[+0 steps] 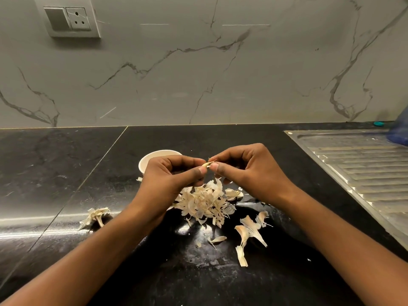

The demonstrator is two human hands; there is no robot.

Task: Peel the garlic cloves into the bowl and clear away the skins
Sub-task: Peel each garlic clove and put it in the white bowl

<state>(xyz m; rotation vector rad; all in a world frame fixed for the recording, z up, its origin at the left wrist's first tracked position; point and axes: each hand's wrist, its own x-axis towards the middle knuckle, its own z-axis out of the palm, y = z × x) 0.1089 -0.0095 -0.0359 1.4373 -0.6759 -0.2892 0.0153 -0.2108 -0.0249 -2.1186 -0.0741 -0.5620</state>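
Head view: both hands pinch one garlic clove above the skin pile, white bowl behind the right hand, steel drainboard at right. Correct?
One slip. The head view shows the white bowl behind the left hand, not the right hand. The rest stands: both hands pinch the garlic clove above the skin pile, and the steel drainboard lies at right.

Black stone counter point(55, 173) with a heap of garlic skins point(205, 202) at its middle. From the heap, a white bowl point(154, 156) stands at ten o'clock, a stripped bulb stalk point(96, 215) at nine, loose skins point(249, 233) at four, and a steel drainboard point(353, 162) lies out toward two.
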